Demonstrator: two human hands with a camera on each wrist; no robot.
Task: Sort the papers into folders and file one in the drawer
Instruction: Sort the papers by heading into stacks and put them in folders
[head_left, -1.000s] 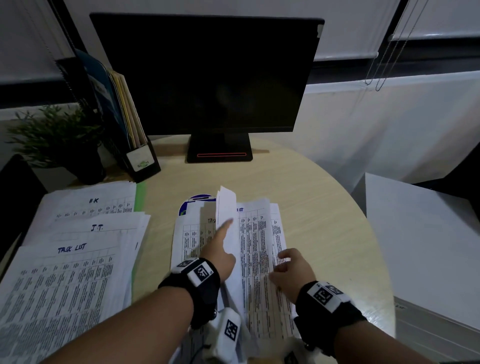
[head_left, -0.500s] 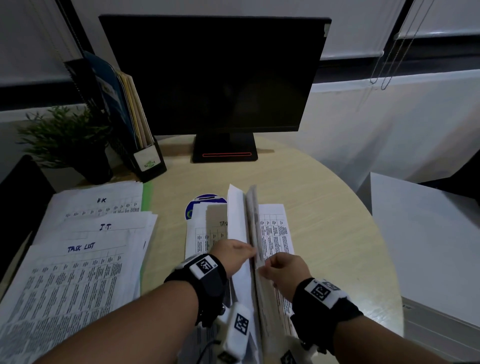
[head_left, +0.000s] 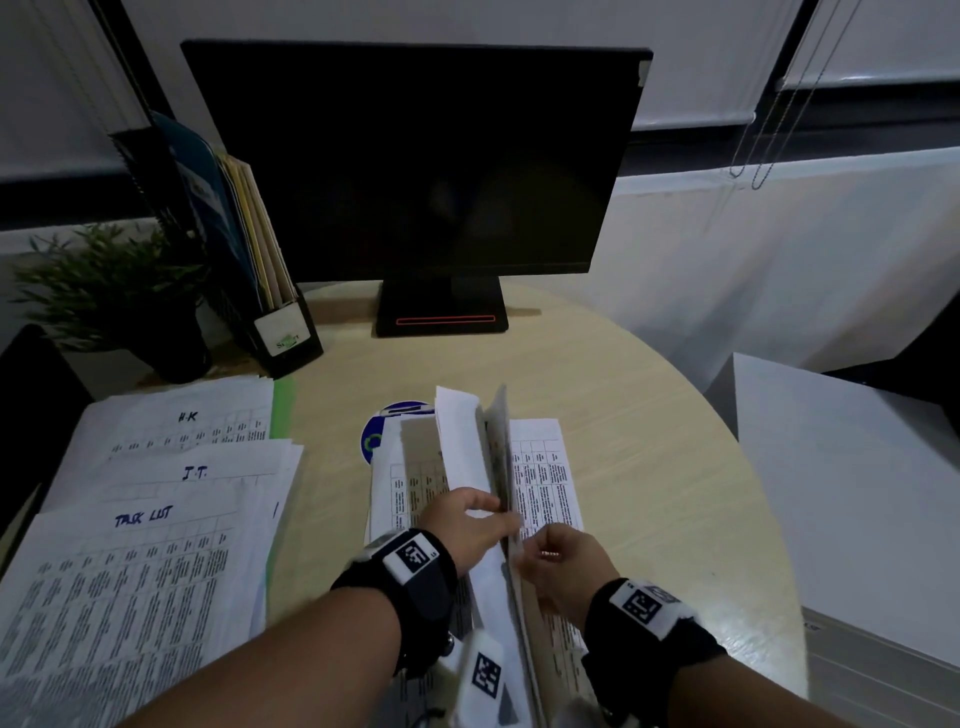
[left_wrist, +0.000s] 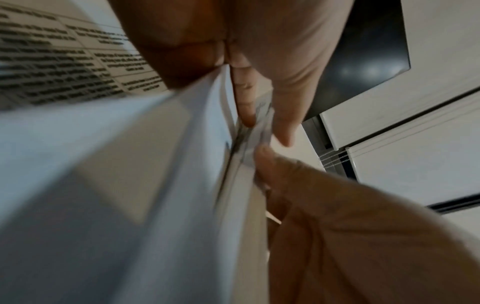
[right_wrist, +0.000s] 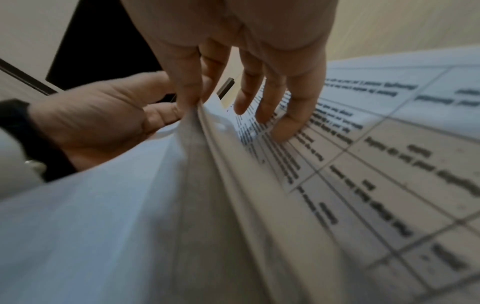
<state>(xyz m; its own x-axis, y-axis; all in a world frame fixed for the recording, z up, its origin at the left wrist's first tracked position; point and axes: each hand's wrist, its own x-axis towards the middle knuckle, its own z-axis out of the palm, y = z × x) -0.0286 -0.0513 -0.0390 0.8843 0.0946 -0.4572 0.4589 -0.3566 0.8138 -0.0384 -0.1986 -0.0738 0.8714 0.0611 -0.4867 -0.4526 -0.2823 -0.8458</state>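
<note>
A sheaf of white printed table sheets (head_left: 498, 467) is held upright on edge at the middle of the round beige table, over flat printed sheets (head_left: 545, 483) and a white folder with a blue round logo (head_left: 376, 436), while 3 overlapping handwritten-headed paper piles (head_left: 156, 519) lie at the left.

Your desk (head_left: 623, 415) is pale wood-grain laminate, smooth and matt. The papers (head_left: 540, 478) are thin white printed sheets. The monitor (head_left: 415, 166) looks like black plastic with a faintly glossy screen.
</note>
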